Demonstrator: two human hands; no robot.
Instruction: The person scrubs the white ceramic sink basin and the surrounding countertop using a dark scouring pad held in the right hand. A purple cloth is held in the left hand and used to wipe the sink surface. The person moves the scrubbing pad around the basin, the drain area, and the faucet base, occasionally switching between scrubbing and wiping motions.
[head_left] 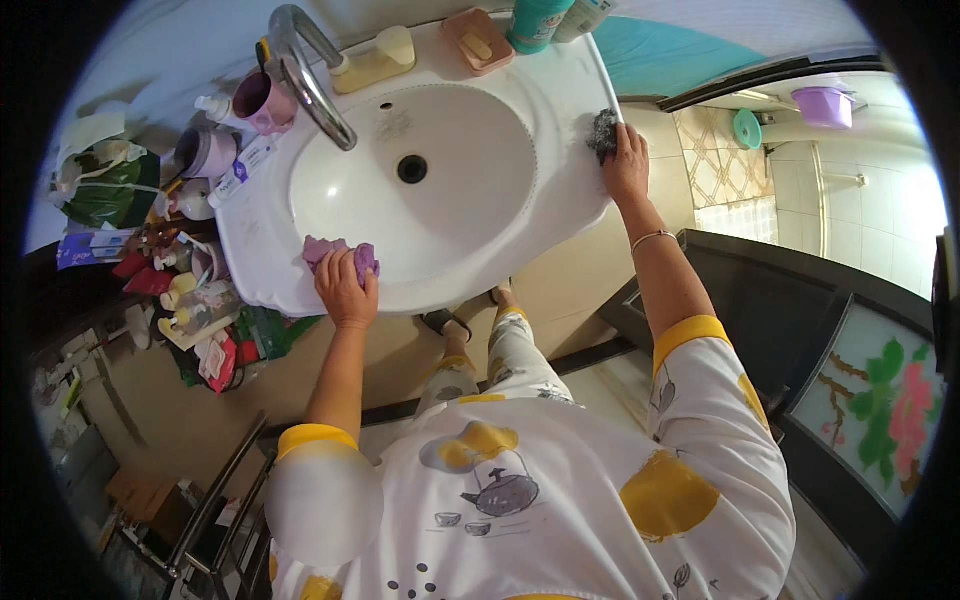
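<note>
My left hand (pixel 345 296) presses a crumpled purple cloth (pixel 325 249) onto the near left rim of a white washbasin (pixel 480 275). Its fingers are curled over the cloth. At the basin's right edge my right hand (pixel 627 168) grips a dark grey scouring pad of metal wire (pixel 603 135), which rests on the rim. Inside the bowl, a dark smudge shows below the overflow hole, and the round drain (pixel 411 169) is uncovered. A curved chrome faucet (pixel 315 85) reaches over the bowl from the back left, with no water seen running.
Behind the bowl stand a yellowish bottle (pixel 375 62) lying flat, a pink soap dish (pixel 477 42) and a teal container (pixel 538 22). Pink cups (pixel 264 103) and tubes crowd the left rim. Bottles and bags pile up farther left. A dark door (pixel 740 300) stands at right.
</note>
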